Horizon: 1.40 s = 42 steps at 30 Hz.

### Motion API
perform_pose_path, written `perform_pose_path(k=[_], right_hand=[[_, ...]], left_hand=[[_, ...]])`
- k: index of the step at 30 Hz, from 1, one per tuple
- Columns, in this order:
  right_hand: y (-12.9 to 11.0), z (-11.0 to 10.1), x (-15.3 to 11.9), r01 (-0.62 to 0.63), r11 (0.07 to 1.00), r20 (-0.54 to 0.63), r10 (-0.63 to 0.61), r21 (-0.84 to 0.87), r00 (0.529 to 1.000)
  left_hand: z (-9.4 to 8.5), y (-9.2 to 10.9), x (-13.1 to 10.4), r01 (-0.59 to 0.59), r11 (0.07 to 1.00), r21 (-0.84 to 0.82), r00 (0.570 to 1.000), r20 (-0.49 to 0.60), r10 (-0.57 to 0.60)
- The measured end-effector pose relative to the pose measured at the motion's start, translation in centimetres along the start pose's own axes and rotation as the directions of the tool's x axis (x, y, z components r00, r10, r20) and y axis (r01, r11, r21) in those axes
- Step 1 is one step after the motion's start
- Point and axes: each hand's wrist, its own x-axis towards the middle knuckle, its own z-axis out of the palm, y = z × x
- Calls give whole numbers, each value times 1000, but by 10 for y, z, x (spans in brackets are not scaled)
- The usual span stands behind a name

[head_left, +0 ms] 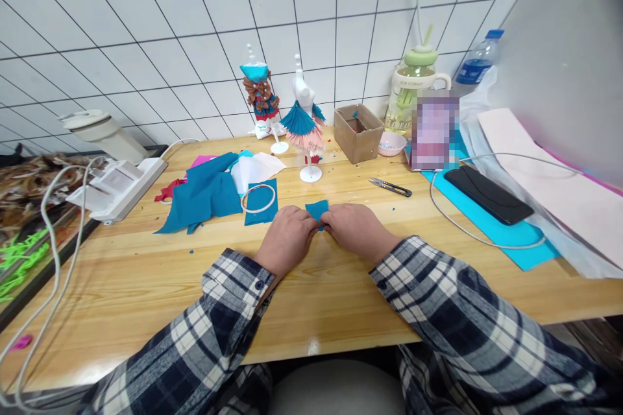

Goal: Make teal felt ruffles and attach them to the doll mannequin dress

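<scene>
A small piece of teal crepe paper (pixel 317 208) is pinched between my two hands just above the tabletop. My left hand (pixel 291 237) grips its near left edge with closed fingers. Close beside it, my right hand (pixel 357 228) has its thumb and fingers closed on the right edge. The fingers partly cover the paper's lower part. To the left lies a flat teal square (pixel 265 211) with a white ring (pixel 258 209) on it. A larger crumpled teal sheet (pixel 209 198) spreads farther left. Thread snips (pixel 390 187) rest on the table right of my hands.
Behind my hands stand two small dress forms, one in a teal and pink paper dress (pixel 304 123), the other with brown bows (pixel 261 97). A cardboard box (pixel 359 133), a pink bowl (pixel 392 143), a green-lidded bottle (pixel 413 84) and a black phone (pixel 488 194) are rightward. A power strip (pixel 129 188) sits left.
</scene>
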Motion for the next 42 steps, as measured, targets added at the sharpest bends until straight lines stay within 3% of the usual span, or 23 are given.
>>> perform_pose_path(k=[5, 20, 30, 42], right_hand=[[1, 1, 1, 17, 1000, -20, -17, -8, 1000], [1, 0, 0, 13, 1000, -8, -13, -17, 1000], [0, 0, 0, -15, 1000, -10, 14, -4, 1000], [2, -1, 0, -21, 1000, 26, 21, 10, 999]], left_hand=[[2, 1, -2, 57, 998, 14, 997, -58, -57], [0, 1, -2, 63, 998, 14, 998, -25, -63], [-3, 0, 1, -58, 997, 49, 998, 0, 58], [-1, 0, 0, -30, 999, 46, 999, -17, 30]])
